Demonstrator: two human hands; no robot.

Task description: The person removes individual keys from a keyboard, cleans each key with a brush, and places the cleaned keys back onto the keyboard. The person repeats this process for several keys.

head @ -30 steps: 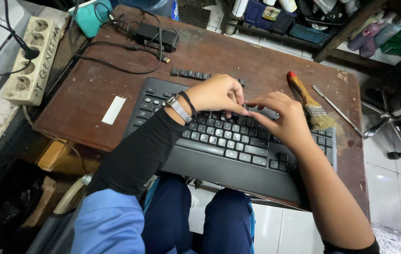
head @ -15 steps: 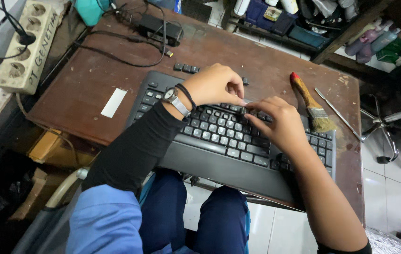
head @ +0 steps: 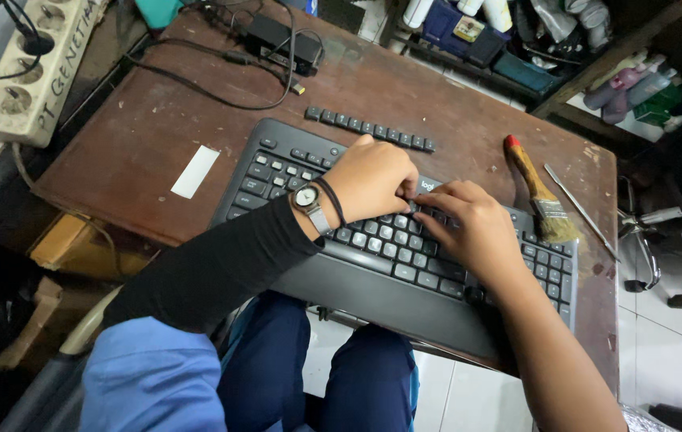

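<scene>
- power strip [head: 33, 72] off the table's [head: 141, 144] left edge, white label [head: 195, 171] near it
- my left hand [head: 373, 180] curled, fingertips pinching at a key on black keyboard [head: 341, 232] along front edge
- my right hand [head: 473, 228] curled alongside, pressing same spot; grip unclear
- loose key row [head: 369, 130] behind, brush [head: 537, 188] right
- step looks like key work; next needs a careful pull

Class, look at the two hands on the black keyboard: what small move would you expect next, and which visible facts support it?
Probably press the fingertips down near the keyboard's top row. Both the left hand and right hand meet there, fingers pinched together, while a strip of loose keys lies on the table behind.
</scene>
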